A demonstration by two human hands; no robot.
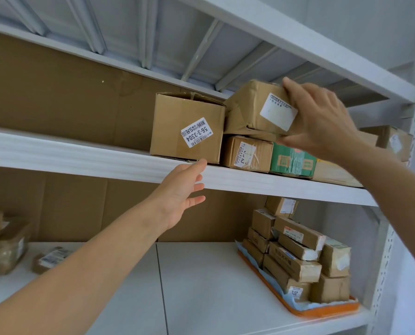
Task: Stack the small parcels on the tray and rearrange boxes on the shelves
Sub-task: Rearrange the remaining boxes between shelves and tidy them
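My right hand [322, 119] grips a brown taped box with a white label [252, 110], tilted on top of a small brown box [247, 153] and a green box [292, 163] on the upper shelf [80, 153]. To their left stands a taller cardboard box labelled 56-3-3304 [187, 128]. My left hand [182, 194] is open, fingers spread, just below the shelf edge in front of that tall box, touching nothing that I can see. On the lower shelf, an orange tray [322, 310] holds a stack of several small brown parcels [296, 250].
More brown boxes [392, 141] lie further right on the upper shelf, behind my right arm. Several loose parcels [6, 245] sit at the left of the lower shelf [201, 286]. A white perforated upright [383, 262] bounds the right side. Brown cardboard backs the shelves.
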